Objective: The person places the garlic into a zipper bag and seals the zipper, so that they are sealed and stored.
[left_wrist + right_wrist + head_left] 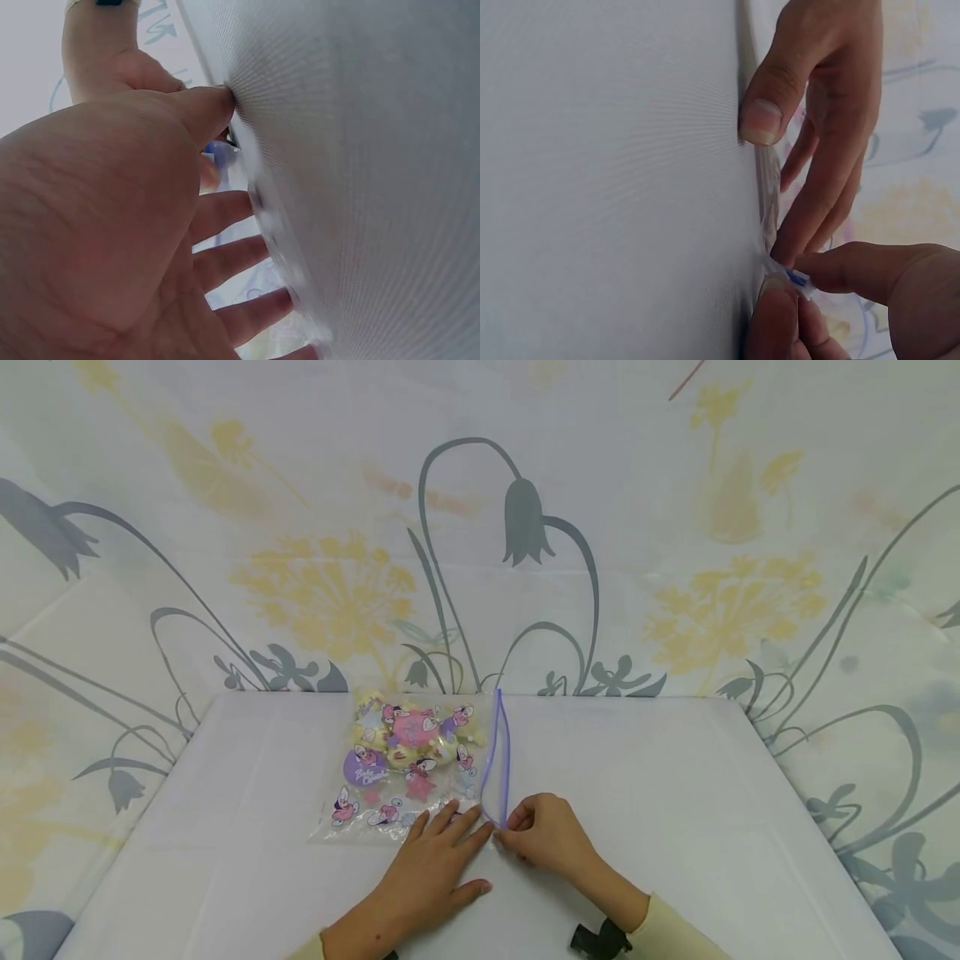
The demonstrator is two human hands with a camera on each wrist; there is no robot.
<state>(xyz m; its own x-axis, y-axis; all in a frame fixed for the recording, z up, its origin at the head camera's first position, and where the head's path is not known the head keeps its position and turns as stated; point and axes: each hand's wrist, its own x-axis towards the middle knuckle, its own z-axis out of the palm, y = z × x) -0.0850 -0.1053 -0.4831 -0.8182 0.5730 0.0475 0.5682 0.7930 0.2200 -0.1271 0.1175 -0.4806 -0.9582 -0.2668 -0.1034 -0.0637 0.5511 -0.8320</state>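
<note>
A clear zip-top bag (442, 781) with pink and purple cartoon prints lies flat on the table, its purple zip strip (506, 760) along the right side. Pale yellow items (371, 714) show through its far half; their kind is unclear. My left hand (431, 877) rests with spread fingers on the bag's near right corner, thumb on the tabletop. Just to its right, my right hand (551, 837) pinches the near end of the zip between thumb and finger. In the right wrist view the blue zip end (798, 280) shows between those fingertips. The two strip edges bow apart mid-length.
A white cloth-covered table (675, 793) spreads around the bag. Behind it and at the sides hangs a flower-printed curtain (600, 460). Near the right wrist, a black device (602, 939) sits by the sleeve.
</note>
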